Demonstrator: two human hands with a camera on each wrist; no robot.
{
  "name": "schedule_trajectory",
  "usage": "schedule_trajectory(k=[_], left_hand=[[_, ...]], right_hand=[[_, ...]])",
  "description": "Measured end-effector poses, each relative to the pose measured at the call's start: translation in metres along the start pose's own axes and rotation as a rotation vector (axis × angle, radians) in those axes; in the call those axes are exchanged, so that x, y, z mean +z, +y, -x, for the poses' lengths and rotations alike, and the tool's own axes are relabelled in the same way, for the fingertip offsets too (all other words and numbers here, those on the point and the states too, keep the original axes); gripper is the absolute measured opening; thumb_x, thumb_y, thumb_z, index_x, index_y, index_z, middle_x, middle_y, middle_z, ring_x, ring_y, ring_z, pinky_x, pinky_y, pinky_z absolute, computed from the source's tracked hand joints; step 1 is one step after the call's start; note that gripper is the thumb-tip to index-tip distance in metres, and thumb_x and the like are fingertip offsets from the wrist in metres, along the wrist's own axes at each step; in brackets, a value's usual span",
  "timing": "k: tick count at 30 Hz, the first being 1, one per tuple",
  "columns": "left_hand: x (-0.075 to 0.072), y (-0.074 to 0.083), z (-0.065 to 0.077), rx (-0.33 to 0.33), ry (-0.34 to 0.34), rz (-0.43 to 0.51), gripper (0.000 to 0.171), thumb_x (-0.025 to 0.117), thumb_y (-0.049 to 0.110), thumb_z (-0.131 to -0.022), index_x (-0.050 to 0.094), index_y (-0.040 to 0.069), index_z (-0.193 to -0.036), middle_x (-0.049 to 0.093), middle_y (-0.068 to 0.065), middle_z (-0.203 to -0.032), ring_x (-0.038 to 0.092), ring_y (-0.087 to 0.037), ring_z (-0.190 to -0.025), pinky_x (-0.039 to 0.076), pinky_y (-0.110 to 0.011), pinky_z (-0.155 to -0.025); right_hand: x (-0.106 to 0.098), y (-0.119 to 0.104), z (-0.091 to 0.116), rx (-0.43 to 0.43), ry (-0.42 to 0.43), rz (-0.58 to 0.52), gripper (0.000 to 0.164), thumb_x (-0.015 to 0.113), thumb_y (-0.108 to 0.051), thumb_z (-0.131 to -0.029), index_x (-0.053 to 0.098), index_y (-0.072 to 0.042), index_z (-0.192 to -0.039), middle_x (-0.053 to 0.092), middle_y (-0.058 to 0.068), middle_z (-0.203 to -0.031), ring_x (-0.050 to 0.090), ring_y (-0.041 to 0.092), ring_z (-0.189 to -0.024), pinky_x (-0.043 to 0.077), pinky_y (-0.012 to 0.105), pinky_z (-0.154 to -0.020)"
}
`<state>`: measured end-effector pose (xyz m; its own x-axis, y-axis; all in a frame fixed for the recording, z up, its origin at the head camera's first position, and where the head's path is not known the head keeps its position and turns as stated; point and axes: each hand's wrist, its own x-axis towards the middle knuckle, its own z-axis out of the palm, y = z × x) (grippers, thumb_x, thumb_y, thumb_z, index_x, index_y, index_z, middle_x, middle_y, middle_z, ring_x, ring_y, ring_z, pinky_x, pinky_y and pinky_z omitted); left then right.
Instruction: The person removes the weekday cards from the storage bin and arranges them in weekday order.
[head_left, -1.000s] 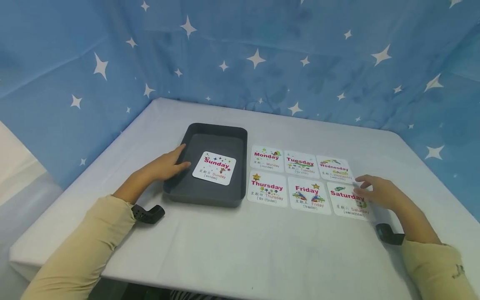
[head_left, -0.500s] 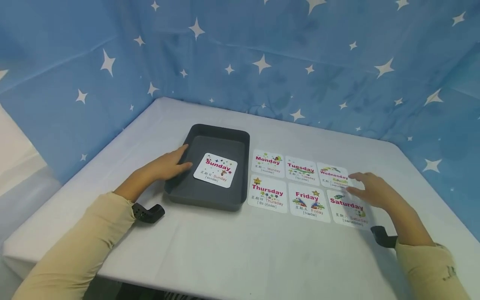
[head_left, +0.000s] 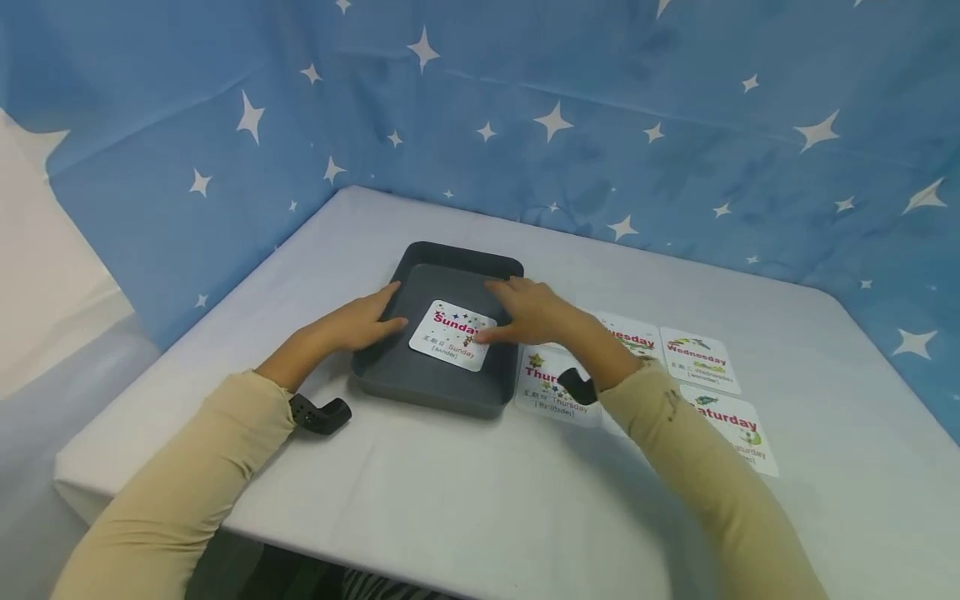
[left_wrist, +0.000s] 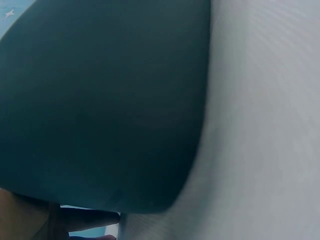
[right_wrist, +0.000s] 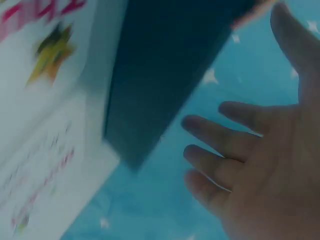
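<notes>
A dark grey tray (head_left: 442,400) lies on the white-covered table, with a square white Sunday card (head_left: 447,350) inside it. My left hand (head_left: 348,323) lies at the tray's left wall, its thumb reaching over the rim; in the left wrist view the tray's outer wall (left_wrist: 105,100) hides most of that hand. Over the tray's right side is my right hand (head_left: 536,312), thumb and fingers spread. Its thumb tip overlaps the edge of the Sunday card. The right wrist view has the right fingers (right_wrist: 225,140) apart and nothing held.
Right of the tray lie weekday cards in two rows: Thursday (head_left: 547,400), Tuesday (head_left: 633,342), Wednesday (head_left: 699,358) and Saturday (head_left: 731,421) show. My right forearm (head_left: 697,458) covers others. A blue starry cloth (head_left: 600,100) hangs behind the table.
My right hand has swung left from the Wednesday and Saturday cards to the tray's right side, empty. My left hand stays at the tray's left rim. The head view shifts slightly.
</notes>
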<state>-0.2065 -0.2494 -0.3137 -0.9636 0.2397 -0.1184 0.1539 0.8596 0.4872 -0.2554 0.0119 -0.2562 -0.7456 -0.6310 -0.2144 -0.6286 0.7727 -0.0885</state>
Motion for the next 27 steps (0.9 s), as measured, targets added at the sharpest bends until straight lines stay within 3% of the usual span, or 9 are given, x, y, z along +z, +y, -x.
schedule_trajectory(k=[4,6,11,17,22,27], left_hand=[[0.004,0.002,-0.001,-0.002,-0.01,0.006,0.073,0.042,0.032,-0.096,0.003,-0.007,-0.144,0.009,-0.026,-0.15,0.016,-0.04,-0.137,0.016,-0.049,-0.113],[0.005,0.002,-0.001,-0.008,-0.008,0.006,0.073,0.042,0.032,-0.096,0.003,-0.007,-0.144,0.009,-0.025,-0.15,0.016,-0.04,-0.137,0.016,-0.049,-0.112],[0.003,0.0,-0.002,-0.01,-0.003,0.002,0.072,0.042,0.031,-0.096,0.003,-0.007,-0.144,0.009,-0.025,-0.15,0.015,-0.039,-0.138,0.015,-0.049,-0.113],[0.002,0.002,-0.002,-0.022,0.0,0.004,0.073,0.042,0.032,-0.096,0.004,-0.006,-0.144,0.01,-0.025,-0.15,0.017,-0.04,-0.137,0.017,-0.05,-0.112],[0.004,0.002,0.0,-0.022,-0.019,0.0,0.073,0.041,0.033,-0.096,0.002,-0.006,-0.144,0.01,-0.025,-0.15,0.018,-0.041,-0.136,0.018,-0.05,-0.112],[0.002,0.003,0.0,-0.022,-0.006,-0.001,0.073,0.041,0.033,-0.096,0.003,-0.006,-0.144,0.011,-0.025,-0.15,0.019,-0.04,-0.136,0.018,-0.05,-0.111]], right_hand=[[0.015,-0.016,-0.026,0.005,-0.159,0.145,0.114,0.063,-0.069,-0.066,0.011,-0.009,-0.148,0.022,0.014,-0.151,0.005,0.034,-0.141,0.007,0.052,-0.113],[0.021,-0.018,-0.034,0.025,-0.194,0.172,0.121,0.065,-0.071,-0.061,0.008,-0.011,-0.148,0.022,0.013,-0.151,0.009,0.034,-0.141,0.008,0.051,-0.113],[0.024,-0.018,-0.043,0.044,-0.189,0.146,0.123,0.07,-0.069,-0.057,0.007,-0.016,-0.148,0.029,0.014,-0.145,0.027,0.03,-0.129,0.022,0.047,-0.107],[0.023,-0.018,-0.045,0.038,-0.177,0.111,0.124,0.072,-0.067,-0.055,0.008,-0.016,-0.148,0.031,0.015,-0.14,0.03,0.029,-0.123,0.027,0.045,-0.102],[0.027,-0.018,-0.042,0.01,-0.14,-0.042,0.123,0.079,-0.056,-0.055,0.006,-0.022,-0.148,0.027,0.015,-0.135,0.039,0.029,-0.114,0.037,0.042,-0.098],[0.029,-0.02,-0.037,-0.053,0.014,-0.316,0.114,0.081,-0.021,-0.068,0.001,-0.023,-0.148,0.018,0.018,-0.133,0.051,0.027,-0.092,0.048,0.032,-0.074]])
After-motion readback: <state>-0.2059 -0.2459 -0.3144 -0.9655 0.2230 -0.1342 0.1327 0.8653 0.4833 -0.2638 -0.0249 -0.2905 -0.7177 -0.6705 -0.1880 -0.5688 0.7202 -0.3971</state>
